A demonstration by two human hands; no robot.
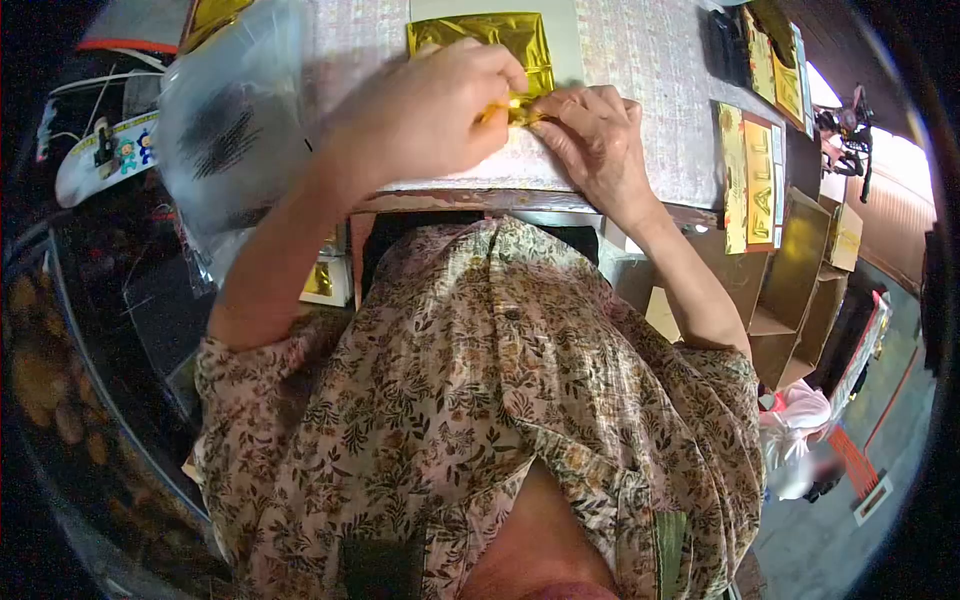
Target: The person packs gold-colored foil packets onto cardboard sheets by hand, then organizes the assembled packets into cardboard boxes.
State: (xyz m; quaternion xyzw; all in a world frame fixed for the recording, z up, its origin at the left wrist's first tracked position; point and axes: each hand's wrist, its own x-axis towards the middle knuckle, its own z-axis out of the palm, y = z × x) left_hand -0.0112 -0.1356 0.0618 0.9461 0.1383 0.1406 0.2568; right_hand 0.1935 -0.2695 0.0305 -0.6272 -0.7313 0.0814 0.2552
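A piece of shiny gold foil (522,112) is bunched between my two hands near the table's front edge. My left hand (440,110), smeared by motion, has its fingers curled in at the foil's left side. From the right, my right hand (600,135) pinches the foil between thumb and fingers. Just beyond them lies a flat, folded gold foil sheet (535,45), partly covered by my left hand. Whether the bunched piece joins that sheet is hidden by my fingers.
A large clear plastic bag (240,80) lies at the table's left. Flat printed packets lettered "FALL" (755,180) lie at the right edge, near a black object (727,48). Open cardboard boxes (800,270) stand below on the right. The table (660,70) has a patterned white cover.
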